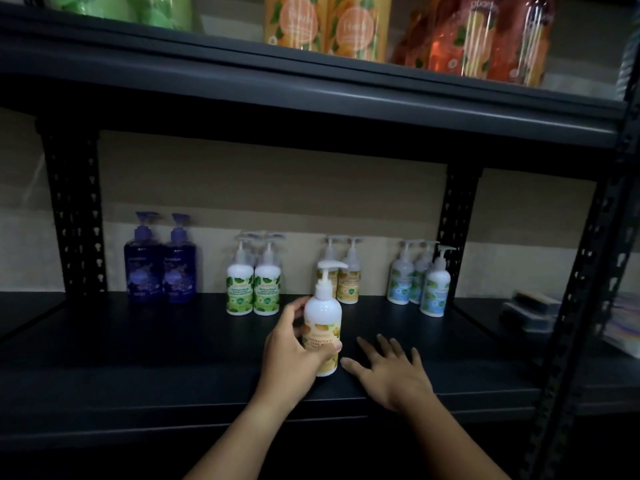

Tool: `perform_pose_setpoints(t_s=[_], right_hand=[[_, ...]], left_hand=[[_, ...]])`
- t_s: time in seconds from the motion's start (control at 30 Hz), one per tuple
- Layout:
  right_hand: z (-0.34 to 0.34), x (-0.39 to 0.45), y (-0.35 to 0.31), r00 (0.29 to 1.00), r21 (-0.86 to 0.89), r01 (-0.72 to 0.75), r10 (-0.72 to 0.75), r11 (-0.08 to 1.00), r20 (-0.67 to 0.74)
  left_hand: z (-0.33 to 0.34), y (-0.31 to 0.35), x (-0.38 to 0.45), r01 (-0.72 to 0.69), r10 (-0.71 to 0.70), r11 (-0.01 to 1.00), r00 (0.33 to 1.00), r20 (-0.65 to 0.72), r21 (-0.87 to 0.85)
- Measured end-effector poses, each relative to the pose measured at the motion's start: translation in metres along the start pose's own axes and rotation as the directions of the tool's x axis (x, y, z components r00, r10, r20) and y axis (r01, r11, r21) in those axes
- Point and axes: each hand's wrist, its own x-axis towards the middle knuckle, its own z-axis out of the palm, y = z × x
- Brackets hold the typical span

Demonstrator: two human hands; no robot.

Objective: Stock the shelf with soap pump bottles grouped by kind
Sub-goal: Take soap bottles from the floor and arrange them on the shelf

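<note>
On the head view I see my left hand (294, 351) wrapped around a white pump bottle with a yellow label (322, 327), fingers curled behind it and thumb across the front, holding it upright at the front part of the black shelf (173, 341). I cannot tell whether its base touches the board. My right hand (391, 368) lies just beside it on the shelf, palm down, fingers spread wide and holding nothing.

Along the back of the shelf I count 4 groups: 2 purple bottles (161, 265) at the left, then green-label white bottles (254, 289), then yellow-label bottles (346, 278) directly behind the held one, then blue-label bottles (422, 282) near the right rear post (457, 216).

The upper shelf (311, 84) carries green packs (138, 8), orange bottles (329, 26) and reddish pouches (478, 39)
</note>
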Motion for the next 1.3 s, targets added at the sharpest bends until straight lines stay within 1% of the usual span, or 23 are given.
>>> perform_pose_setpoints(t_s=[0.1,0.3,0.43,0.53,0.63,0.8,1.0,1.13,1.3], right_hand=[[0.000,0.005,0.001,1.000,0.003,0.004,-0.004,1.000,0.016],[-0.004,0.020,0.011,0.993,-0.014,0.095,-0.094,0.995,0.066],[-0.005,0.031,0.014,0.991,-0.006,0.107,-0.107,0.994,0.075],[-0.005,0.040,0.015,0.992,-0.007,0.105,-0.104,0.994,0.070],[-0.003,0.047,0.015,0.993,0.000,0.096,-0.096,0.995,0.061],[-0.001,0.058,0.016,0.994,0.013,0.100,-0.101,0.995,0.042],[-0.002,0.067,0.019,0.993,0.009,0.115,-0.115,0.993,0.021],[-0.002,0.069,0.018,0.993,0.016,0.119,-0.119,0.993,0.023],[-0.002,0.069,0.019,0.993,0.015,0.118,-0.119,0.993,0.014]], left_hand=[[0.013,-0.010,0.011,0.035,-0.035,0.999,0.999,-0.015,0.001],[0.040,-0.031,0.033,0.012,-0.010,0.998,0.999,-0.031,0.057],[0.054,-0.043,0.052,0.000,0.006,0.994,0.999,-0.050,0.109],[0.062,-0.047,0.074,0.064,-0.059,0.989,0.997,-0.040,0.133],[0.070,-0.055,0.093,0.110,-0.096,0.973,0.992,-0.075,0.204],[0.081,-0.070,0.116,0.104,-0.074,0.958,0.990,-0.121,0.268],[0.090,-0.085,0.136,0.109,-0.065,0.940,0.987,-0.143,0.324],[0.092,-0.094,0.145,0.148,-0.099,0.928,0.983,-0.155,0.343],[0.093,-0.101,0.152,0.202,-0.163,0.911,0.977,-0.136,0.361]])
